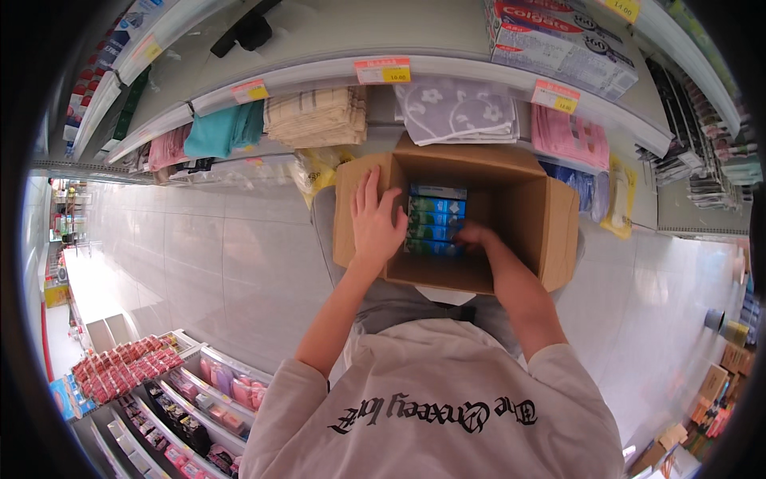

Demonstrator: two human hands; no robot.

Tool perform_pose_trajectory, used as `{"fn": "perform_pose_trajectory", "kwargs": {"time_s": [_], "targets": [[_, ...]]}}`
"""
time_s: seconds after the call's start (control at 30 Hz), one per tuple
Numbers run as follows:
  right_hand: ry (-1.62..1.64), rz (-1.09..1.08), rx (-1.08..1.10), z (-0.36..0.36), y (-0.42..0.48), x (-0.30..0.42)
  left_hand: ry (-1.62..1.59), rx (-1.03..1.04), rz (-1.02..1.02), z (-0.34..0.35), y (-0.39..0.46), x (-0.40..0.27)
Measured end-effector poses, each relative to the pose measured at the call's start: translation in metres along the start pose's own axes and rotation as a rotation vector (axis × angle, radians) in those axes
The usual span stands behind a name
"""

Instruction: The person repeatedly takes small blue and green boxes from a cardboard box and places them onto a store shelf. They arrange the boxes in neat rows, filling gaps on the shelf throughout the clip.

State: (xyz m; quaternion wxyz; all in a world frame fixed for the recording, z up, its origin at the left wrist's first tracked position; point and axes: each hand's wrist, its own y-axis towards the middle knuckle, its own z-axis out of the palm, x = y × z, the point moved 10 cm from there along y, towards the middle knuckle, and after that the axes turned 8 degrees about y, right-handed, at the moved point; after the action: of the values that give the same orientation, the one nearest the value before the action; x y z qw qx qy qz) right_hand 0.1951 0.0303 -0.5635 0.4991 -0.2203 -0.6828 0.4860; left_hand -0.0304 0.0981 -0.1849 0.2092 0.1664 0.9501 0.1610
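Note:
An open cardboard carton (pixel 514 221) stands before me at my lap, its flaps folded outward. My left hand (pixel 376 224) lies on the left flap (pixel 353 239), fingers apart, with the thumb near the carton's inner edge. Inside, several blue-and-green product boxes (pixel 435 217) form a row along the left side. My right hand (pixel 476 235) reaches into the carton, its fingertips at the right end of the lower boxes. Blur and shadow hide whether those fingers grip one.
Folded towels (pixel 458 111) and cloths (pixel 316 117) line the low shelf beyond the carton. Colgate boxes (pixel 562 45) are stacked on the shelf above. Yellow plastic packs (pixel 621 197) hang near floor level. Another stocked shelf unit (pixel 197 401) stands behind on the left; cartons (pixel 712 383) lie right.

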Motion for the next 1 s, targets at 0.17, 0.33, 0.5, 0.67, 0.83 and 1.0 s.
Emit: {"fn": "perform_pose_trajectory", "kwargs": {"time_s": [0.17, 0.33, 0.5, 0.67, 0.83, 1.0], "targets": [[-0.133, -0.202, 0.051, -0.003, -0.008, 0.058, -0.066, 0.027, -0.017, 0.0, 0.003, 0.002], [0.117, -0.824, 0.015, -0.014, -0.089, 0.168, -0.378, -0.087, -0.208, -0.02, 0.015, 0.03], [0.327, -0.944, 0.065, 0.0, -0.229, 0.243, -0.356, -0.571, 0.005, -0.17, 0.081, 0.01], [0.37, -1.052, 0.029, -0.002, -0.304, 0.251, -0.189, -0.791, 0.332, -0.297, 0.18, -0.051], [0.331, -1.108, 0.039, 0.018, -0.339, 0.255, -0.042, -0.556, 0.324, -0.328, 0.317, -0.068], [0.344, -1.096, 0.011, 0.028, -0.357, 0.243, 0.324, -0.335, 0.257, -0.266, 0.411, -0.038]]}}
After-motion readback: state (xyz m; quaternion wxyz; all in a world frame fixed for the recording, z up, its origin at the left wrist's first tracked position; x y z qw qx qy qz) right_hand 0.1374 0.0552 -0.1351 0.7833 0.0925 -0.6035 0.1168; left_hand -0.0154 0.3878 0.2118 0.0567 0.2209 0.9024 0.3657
